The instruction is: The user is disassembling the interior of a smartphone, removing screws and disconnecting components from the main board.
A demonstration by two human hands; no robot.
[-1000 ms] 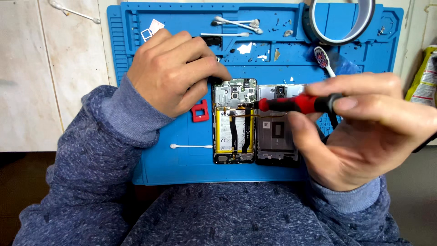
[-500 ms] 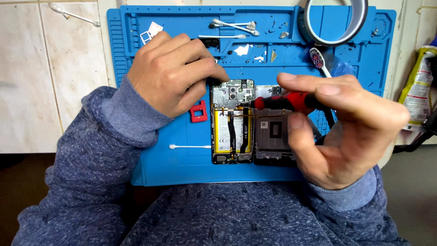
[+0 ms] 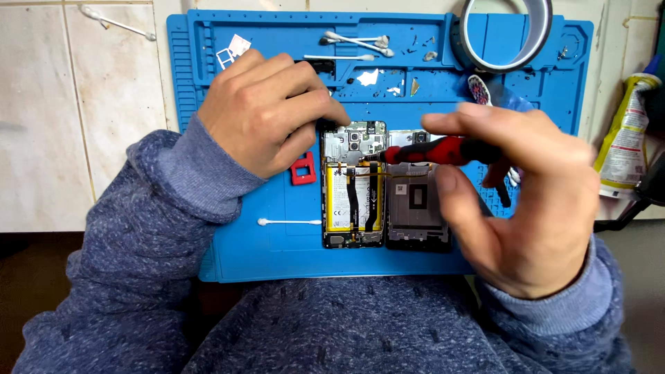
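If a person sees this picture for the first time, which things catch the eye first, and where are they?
In the middle of the bright blue work mat lies an opened phone with its yellow battery exposed, its back cover beside it. The right hand holds a red screwdriver with its tip at the phone's upper part, while the left hand rests at the phone's top left corner. A tape roll lies at the mat's top right.

Left hand (image 3: pixel 267 111) presses fingertips on top edge of opened phone (image 3: pixel 353 187), battery and flex cables exposed. Right hand (image 3: pixel 526 201) pinches red-handled screwdriver (image 3: pixel 433 150), lying nearly level, tip at phone's upper right. Grey back cover (image 3: pixel 414 201) lies just beside phone. All on blue work mat (image 3: pixel 277 249). Cotton swab (image 3: pixel 287 222) left of phone, small red piece (image 3: pixel 303 170) by left hand, tape roll (image 3: pixel 502 34) at top.
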